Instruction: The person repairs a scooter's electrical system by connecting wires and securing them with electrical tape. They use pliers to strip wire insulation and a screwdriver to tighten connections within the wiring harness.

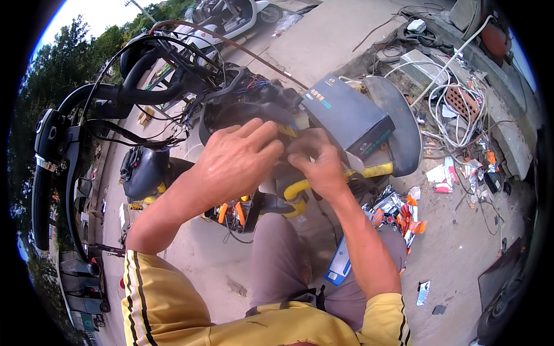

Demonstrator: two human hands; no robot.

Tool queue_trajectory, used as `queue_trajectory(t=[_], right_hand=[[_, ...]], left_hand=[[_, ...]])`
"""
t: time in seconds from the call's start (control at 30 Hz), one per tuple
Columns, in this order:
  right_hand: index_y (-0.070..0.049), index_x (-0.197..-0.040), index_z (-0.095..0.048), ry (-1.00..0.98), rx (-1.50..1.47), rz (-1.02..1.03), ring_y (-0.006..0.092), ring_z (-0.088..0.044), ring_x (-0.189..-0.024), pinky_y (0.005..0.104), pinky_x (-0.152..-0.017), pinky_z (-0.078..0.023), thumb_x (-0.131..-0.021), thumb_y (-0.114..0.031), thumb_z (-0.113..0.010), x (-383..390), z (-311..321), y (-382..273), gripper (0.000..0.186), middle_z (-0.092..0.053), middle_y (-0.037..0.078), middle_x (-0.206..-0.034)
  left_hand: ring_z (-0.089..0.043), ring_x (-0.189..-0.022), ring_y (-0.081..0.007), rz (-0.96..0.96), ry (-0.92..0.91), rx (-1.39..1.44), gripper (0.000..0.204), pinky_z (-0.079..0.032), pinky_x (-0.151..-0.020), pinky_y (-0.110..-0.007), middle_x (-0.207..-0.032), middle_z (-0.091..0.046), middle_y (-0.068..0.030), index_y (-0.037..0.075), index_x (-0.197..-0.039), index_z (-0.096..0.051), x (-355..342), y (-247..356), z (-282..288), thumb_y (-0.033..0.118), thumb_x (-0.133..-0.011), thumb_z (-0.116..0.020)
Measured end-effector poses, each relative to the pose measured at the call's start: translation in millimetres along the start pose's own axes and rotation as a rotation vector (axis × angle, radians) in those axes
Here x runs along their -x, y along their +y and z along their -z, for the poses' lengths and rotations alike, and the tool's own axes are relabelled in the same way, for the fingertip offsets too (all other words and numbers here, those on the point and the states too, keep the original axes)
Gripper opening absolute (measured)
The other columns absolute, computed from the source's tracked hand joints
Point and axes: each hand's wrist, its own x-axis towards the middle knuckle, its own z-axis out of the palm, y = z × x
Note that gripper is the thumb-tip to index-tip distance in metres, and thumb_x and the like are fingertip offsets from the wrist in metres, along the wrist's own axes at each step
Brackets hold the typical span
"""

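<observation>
My left hand [236, 158] and my right hand [317, 164] are raised close together over a dark open part [231, 115] of a partly dismantled scooter. The left fingers are curled; what they grip is hidden behind them. My right thumb and forefinger are pinched just beside them, on something too small or shadowed to name. A yellow frame tube [375, 170] runs below my hands. A grey box [343, 106] rests at the right on a dark seat-like piece [392, 132]. A bin [225, 216] with orange-handled tools sits below my left hand.
Handlebars [43, 196] with loose cables stand at the left. Another scooter [231, 26] is parked behind. At the right lie coiled white cable [459, 130], a brick [461, 101] and scraps beside a concrete edge [519, 150]. A blue package [340, 262] and torn wrappers lie by my legs.
</observation>
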Motion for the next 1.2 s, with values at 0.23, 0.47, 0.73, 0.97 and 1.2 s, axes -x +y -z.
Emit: queue_trajectory(t=[0.23, 0.47, 0.73, 0.97, 1.2], right_hand=[[-0.005, -0.111, -0.078, 0.075, 0.226, 0.202, 0.0386, -0.065, -0.121, 0.0471, -0.106, -0.054, -0.095, -0.005, -0.079, 3.9, -15.2, 4.9, 0.017, -0.064, 0.016, -0.126], [-0.002, -0.117, -0.075, 0.051, 0.387, 0.295, 0.0428, -0.071, -0.109, 0.0514, -0.093, -0.058, -0.097, -0.009, -0.080, 12.7, -19.5, -0.4, 0.021, -0.062, 0.019, -0.127], [0.003, -0.108, -0.072, -0.011, 0.363, 0.153, 0.0462, -0.067, -0.113, 0.0538, -0.094, -0.054, -0.099, -0.011, -0.080, 12.3, -16.0, -8.8, 0.018, -0.060, 0.022, -0.126], [0.003, -0.110, -0.072, 0.022, 0.390, 0.283, 0.0469, -0.069, -0.103, 0.0556, -0.087, -0.056, -0.102, -0.009, -0.075, 9.0, -13.4, 5.9, 0.015, -0.062, 0.021, -0.115], [0.004, -0.113, -0.077, 0.052, 0.392, 0.233, 0.0444, -0.069, -0.108, 0.0531, -0.093, -0.058, -0.096, -0.002, -0.075, 10.0, -16.4, 4.2, 0.018, -0.062, 0.019, -0.117]], left_hand=[[-0.067, -0.089, -0.0323, 0.157, -0.007, -0.076, 0.021, -0.053, -0.078, -0.044, -0.093, -0.067, -0.0084, 0.008, -0.103, -0.065, 13.5, -20.5, 10.0, 0.014, -0.093, -0.082], [-0.072, -0.095, -0.0375, 0.214, 0.103, 0.065, 0.018, -0.057, -0.083, -0.047, -0.100, -0.072, -0.0125, 0.004, -0.108, -0.067, 11.5, -26.4, -2.4, 0.005, -0.095, -0.078], [-0.072, -0.097, -0.0400, 0.287, 0.064, 0.096, 0.016, -0.057, -0.085, -0.048, -0.100, -0.073, -0.0144, 0.003, -0.109, -0.066, 17.6, -29.4, -2.0, 0.002, -0.096, -0.075], [-0.073, -0.098, -0.0404, 0.280, 0.071, 0.112, 0.013, -0.058, -0.086, -0.048, -0.101, -0.074, -0.0152, 0.002, -0.108, -0.067, 19.4, -32.3, -0.3, -0.003, -0.097, -0.072], [-0.074, -0.099, -0.0395, 0.281, 0.053, 0.114, 0.015, -0.059, -0.088, -0.047, -0.103, -0.075, -0.0134, 0.002, -0.108, -0.067, 16.4, -28.5, 3.7, -0.001, -0.094, -0.074]])
